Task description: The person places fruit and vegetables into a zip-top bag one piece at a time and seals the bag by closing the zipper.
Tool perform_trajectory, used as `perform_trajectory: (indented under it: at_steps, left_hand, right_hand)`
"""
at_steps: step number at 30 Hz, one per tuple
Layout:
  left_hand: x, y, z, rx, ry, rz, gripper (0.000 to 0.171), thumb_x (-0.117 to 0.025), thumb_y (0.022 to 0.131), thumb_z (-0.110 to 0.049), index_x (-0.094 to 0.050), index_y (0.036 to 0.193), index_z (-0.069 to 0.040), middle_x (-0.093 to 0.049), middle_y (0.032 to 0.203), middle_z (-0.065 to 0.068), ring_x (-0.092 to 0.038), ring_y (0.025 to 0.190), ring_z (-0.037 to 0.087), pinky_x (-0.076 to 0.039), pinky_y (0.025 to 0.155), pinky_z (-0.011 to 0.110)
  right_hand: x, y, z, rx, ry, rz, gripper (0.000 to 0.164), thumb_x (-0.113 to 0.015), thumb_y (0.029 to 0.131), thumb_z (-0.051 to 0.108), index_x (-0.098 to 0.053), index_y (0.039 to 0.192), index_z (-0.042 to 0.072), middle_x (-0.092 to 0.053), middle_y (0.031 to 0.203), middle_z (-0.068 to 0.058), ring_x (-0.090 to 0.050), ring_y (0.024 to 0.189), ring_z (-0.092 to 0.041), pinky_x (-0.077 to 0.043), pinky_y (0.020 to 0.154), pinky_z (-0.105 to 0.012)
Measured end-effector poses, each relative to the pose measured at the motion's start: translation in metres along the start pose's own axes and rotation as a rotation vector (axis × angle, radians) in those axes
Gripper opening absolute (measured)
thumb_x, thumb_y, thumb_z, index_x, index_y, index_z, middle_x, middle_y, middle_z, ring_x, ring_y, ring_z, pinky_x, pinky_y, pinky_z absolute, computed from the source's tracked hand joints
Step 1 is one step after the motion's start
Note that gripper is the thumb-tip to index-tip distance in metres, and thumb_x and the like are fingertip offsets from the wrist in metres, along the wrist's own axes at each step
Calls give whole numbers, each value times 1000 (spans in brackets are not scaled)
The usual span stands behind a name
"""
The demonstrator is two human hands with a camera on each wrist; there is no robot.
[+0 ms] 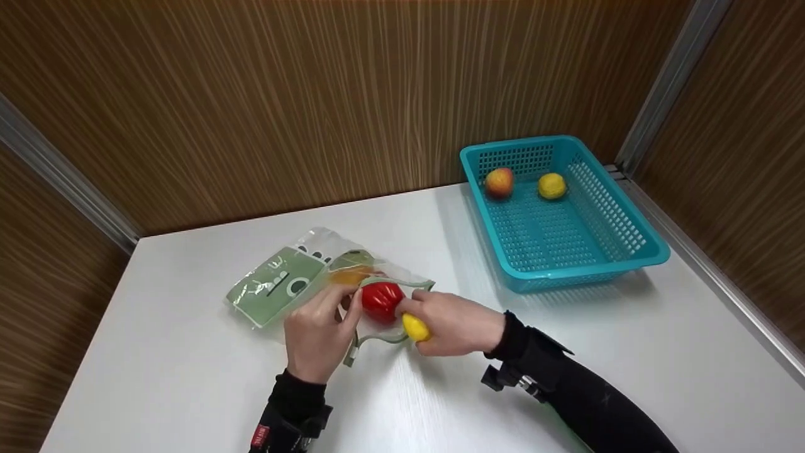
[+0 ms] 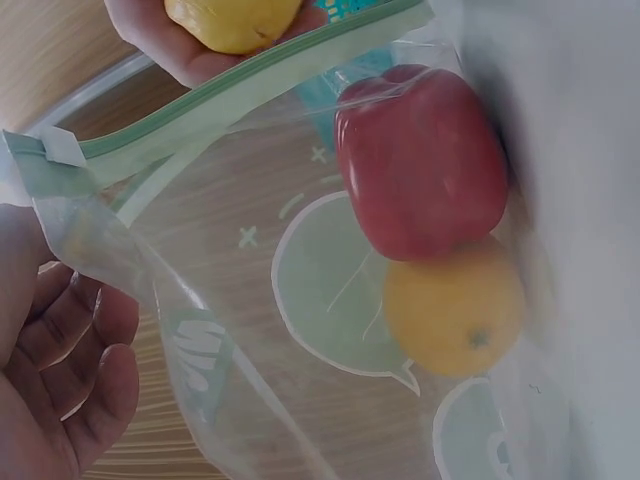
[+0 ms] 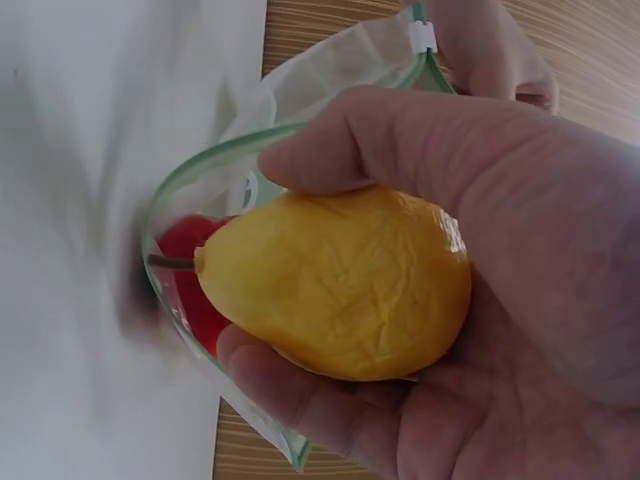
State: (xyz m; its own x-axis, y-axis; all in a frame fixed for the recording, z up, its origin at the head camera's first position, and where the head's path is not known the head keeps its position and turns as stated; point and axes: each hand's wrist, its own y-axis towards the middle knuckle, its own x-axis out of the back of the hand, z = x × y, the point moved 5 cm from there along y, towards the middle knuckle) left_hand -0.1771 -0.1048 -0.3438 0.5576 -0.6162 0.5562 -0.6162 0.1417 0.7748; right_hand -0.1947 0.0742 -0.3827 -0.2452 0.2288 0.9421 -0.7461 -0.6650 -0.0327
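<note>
A clear zip bag with a green cartoon print lies on the white table, its green-edged mouth open toward me. Inside are a red bell pepper near the mouth and an orange behind it. Something greenish also shows through the plastic in the head view. My left hand pinches the rim of the bag's mouth between thumb and finger. With my right hand I hold a yellow pear at the mouth, its stem pointing toward the pepper.
At the back right stands a turquoise plastic basket. A red-yellow fruit, like a peach or apple, and a lemon lie in it. Wood-grain panels enclose the table at the back and both sides.
</note>
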Motion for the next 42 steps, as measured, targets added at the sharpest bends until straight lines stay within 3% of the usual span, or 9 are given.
perform_trajectory:
  at_steps: [9,15,22,32,36,40,42]
  left_hand:
    - [-2,-1,-3,-18,-6,16,6,-68,84,-16,-70,83,-11,-67,68,-3,-56,54,6,-41,48,16]
    - [-2,0,-4,-17,-13,25,6,-69,84,-16,-70,83,-10,-69,71,-2,-59,55,9,-43,49,18]
    - [-4,-1,-5,-22,-14,39,6,-68,85,-17,-69,84,-11,-69,73,-2,-59,55,10,-43,49,18]
    - [-3,-2,-5,-35,-4,27,6,-72,81,-16,-69,83,-11,-68,71,-3,-58,53,8,-42,48,18]
    - [-3,-3,-5,-40,-1,26,6,-71,83,-18,-69,83,-12,-67,70,-4,-56,53,6,-41,47,18]
    - [-4,-3,-5,-38,1,24,6,-70,84,-18,-69,84,-12,-66,69,-5,-55,54,5,-41,48,18]
    - [-3,-3,-5,-36,1,23,5,-69,84,-18,-69,84,-13,-65,68,-5,-55,54,5,-41,48,18]
  right_hand:
    - [-18,14,1,-53,-8,-70,47,-70,78,23,-55,121,13,-60,101,-6,-55,79,-14,-50,70,-24]
    - [-21,25,2,-43,4,-117,49,-70,80,24,-55,125,11,-64,108,-7,-59,87,-16,-55,80,-29]
    - [-19,37,0,-9,33,-190,48,-69,83,41,-57,120,12,-69,104,-1,-63,82,-13,-55,79,-27]
    - [-20,49,-2,-57,97,-251,57,-69,80,23,-49,133,20,-61,128,1,-60,101,-13,-51,94,-31]
    - [-25,53,-2,-60,86,-282,56,-66,80,19,-50,134,16,-63,125,-2,-61,97,-14,-52,90,-30]
    - [-29,61,-2,-63,63,-320,39,-63,82,19,-58,120,12,-67,107,-2,-62,87,-13,-52,82,-28]
    - [-30,66,-2,-63,42,-336,33,-61,83,17,-60,115,12,-68,104,-1,-62,89,-13,-52,86,-29]
